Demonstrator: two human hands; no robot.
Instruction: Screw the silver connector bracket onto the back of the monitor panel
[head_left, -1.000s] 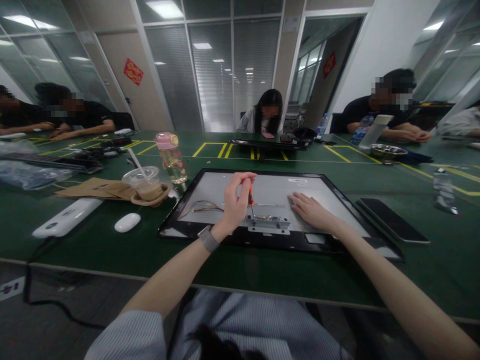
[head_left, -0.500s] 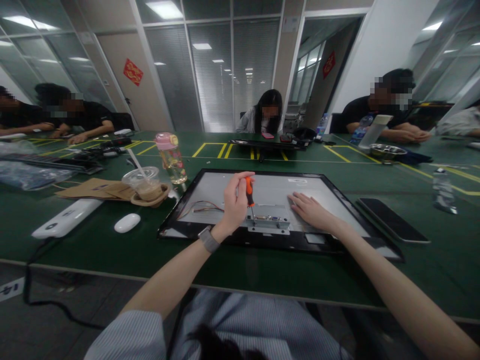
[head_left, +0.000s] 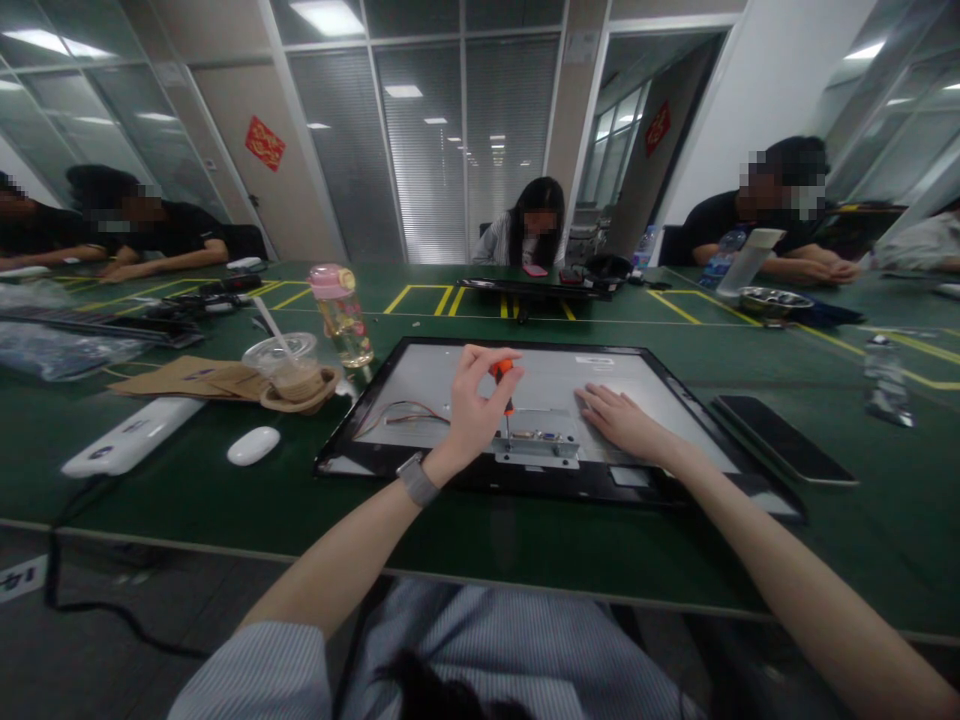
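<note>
A flat panel (head_left: 525, 376) with a black frame lies on the green table, its grey back facing up. My left hand (head_left: 478, 405), with a watch on the wrist, grips an orange and black screwdriver (head_left: 504, 372) by its handle. The screwdriver stands nearly upright, its shaft reaching down to the left end of a metal bracket with ports (head_left: 538, 446). My right hand (head_left: 621, 425) lies flat with fingers spread on the panel, right of the bracket. Thin wires (head_left: 409, 412) run over the panel's left part.
Left of the panel are a white mouse (head_left: 253, 446), an iced drink cup (head_left: 283, 362), a pink-lidded bottle (head_left: 342, 315) and a white power strip (head_left: 131, 440). A black phone (head_left: 784, 440) lies at the right. Several people sit across the table.
My left thumb and fingers have shifted round the screwdriver's handle, and its top leans a little further right. My right hand stays in place.
</note>
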